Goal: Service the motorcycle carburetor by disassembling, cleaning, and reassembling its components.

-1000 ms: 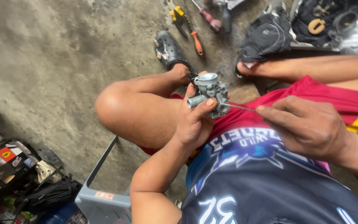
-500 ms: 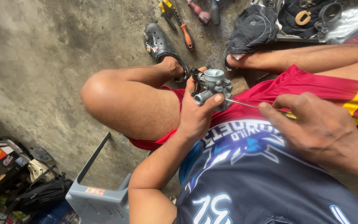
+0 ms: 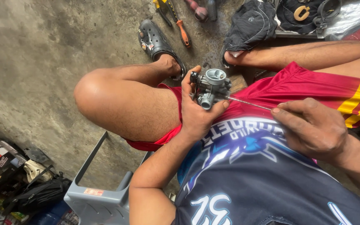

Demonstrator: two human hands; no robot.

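Hiding the thin rod's (image 3: 248, 102) far end, the right hand (image 3: 313, 129) pinches it; its tip meets the carburetor (image 3: 211, 88), clasped above the lap by the curled left hand (image 3: 196, 114).

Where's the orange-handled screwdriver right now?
In the head view the orange-handled screwdriver lies on the concrete floor at the top centre, just right of the black clog and above the carburetor.

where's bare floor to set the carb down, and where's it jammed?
Free: the concrete floor left of the raised knee, bounded by the black clog above and the grey stool below. Crowded: the top edge, with the orange-handled screwdriver and black bag, and the bottom-left pile. The left hand holds the carburetor.
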